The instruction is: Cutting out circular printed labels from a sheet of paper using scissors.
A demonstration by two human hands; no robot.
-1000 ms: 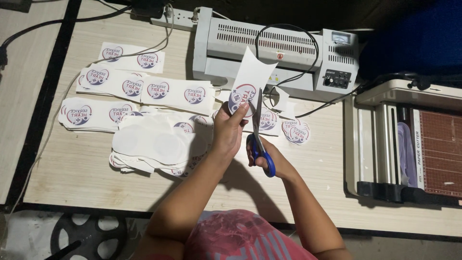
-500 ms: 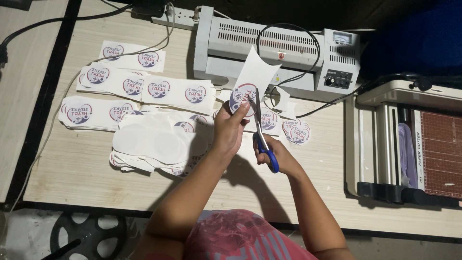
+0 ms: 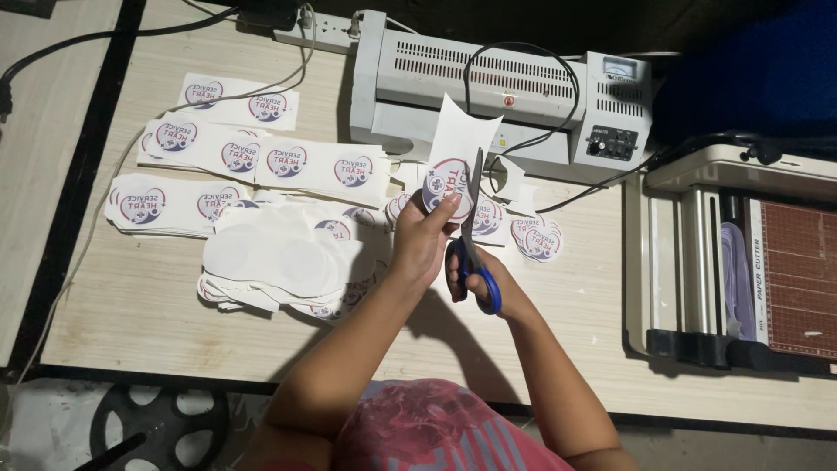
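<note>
My left hand (image 3: 424, 241) pinches a white laminated sheet (image 3: 457, 150) with a round red-and-blue printed sticker, held upright above the table. My right hand (image 3: 481, 281) grips blue-handled scissors (image 3: 476, 235), whose blades run up along the right edge of the round print. Both hands are over the middle of the wooden table (image 3: 131, 305), in front of the grey laminator (image 3: 497, 87).
Strips of printed stickers (image 3: 261, 161) and a pile of cut-out sheets (image 3: 279, 257) lie to the left. Cut round stickers (image 3: 539, 241) lie to the right. A paper trimmer (image 3: 750, 262) stands at the right edge. A power strip (image 3: 314, 26) and cables run along the back.
The scissors have worked a little further along the round print, and the sheet has turned slightly in my left hand. Nothing on the table has moved.
</note>
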